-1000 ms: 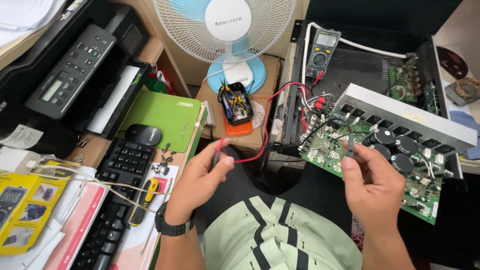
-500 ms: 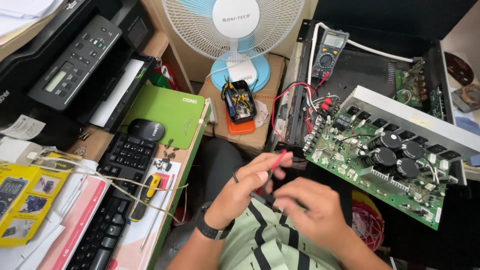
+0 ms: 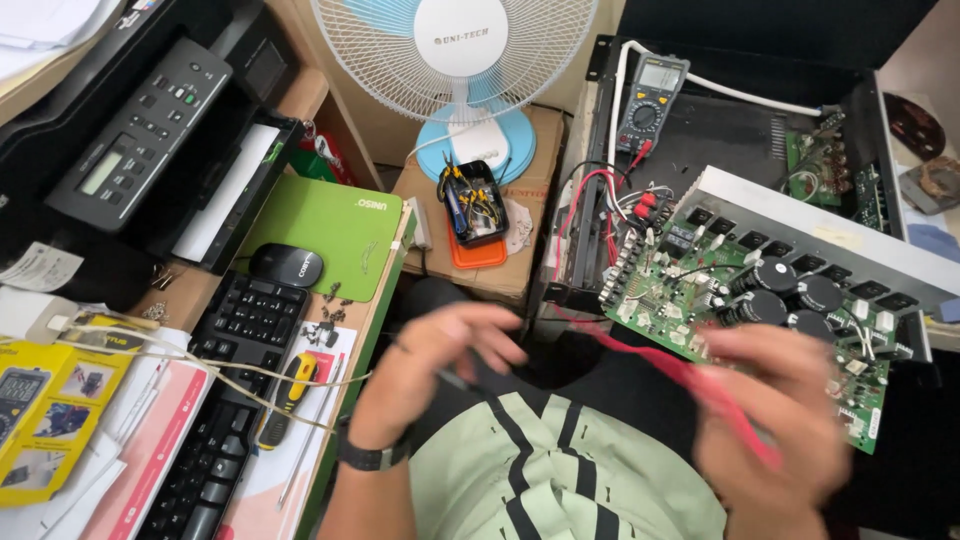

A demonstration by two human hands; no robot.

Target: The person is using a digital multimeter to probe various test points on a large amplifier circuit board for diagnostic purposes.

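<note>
Multimeter probes held over the lap, both hands blurred

A red test probe [image 3: 725, 400] is held in the right hand [image 3: 775, 425], fingers curled round it, with its red lead seen trailing up toward the green circuit board [image 3: 740, 300] just beside that hand. The left hand [image 3: 440, 365] is curled loosely near a thin dark probe [image 3: 450, 378]; with the blur, it can't be told whether the grip is actually closed on it. A multimeter [image 3: 650, 100] is propped well behind the board, near a desk fan [image 3: 460, 60]. On the bench to the left, a keyboard [image 3: 235, 340], a mouse [image 3: 285, 265] on a green pad [image 3: 330, 225], and a yellow-handled screwdriver [image 3: 285, 395] can be seen.
</note>
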